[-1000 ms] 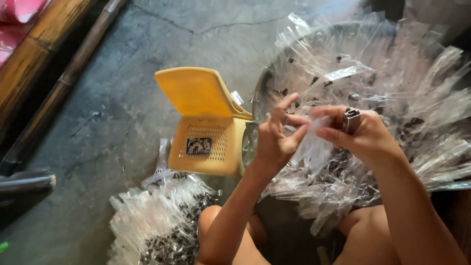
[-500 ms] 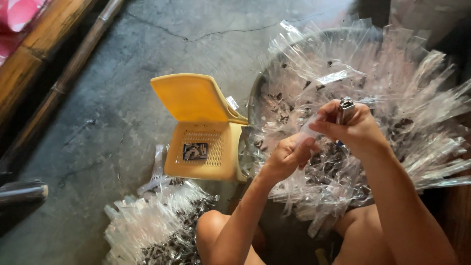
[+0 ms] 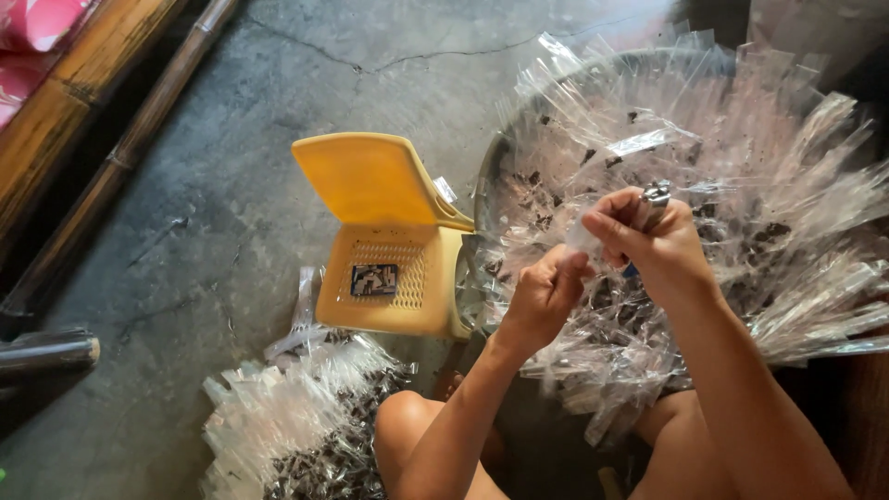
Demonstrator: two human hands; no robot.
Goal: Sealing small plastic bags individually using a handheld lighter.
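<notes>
From the head view we pinch a small clear plastic sleeve (image 3: 585,243) between left hand (image 3: 542,294) and right hand (image 3: 648,243), which also clasps a lighter (image 3: 651,204), above the basin (image 3: 485,181); next, we judge, careful sealing

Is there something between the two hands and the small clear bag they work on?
Nothing visible is. The left hand and right hand both pinch the small clear bag directly, above the basin full of clear bags.
</notes>
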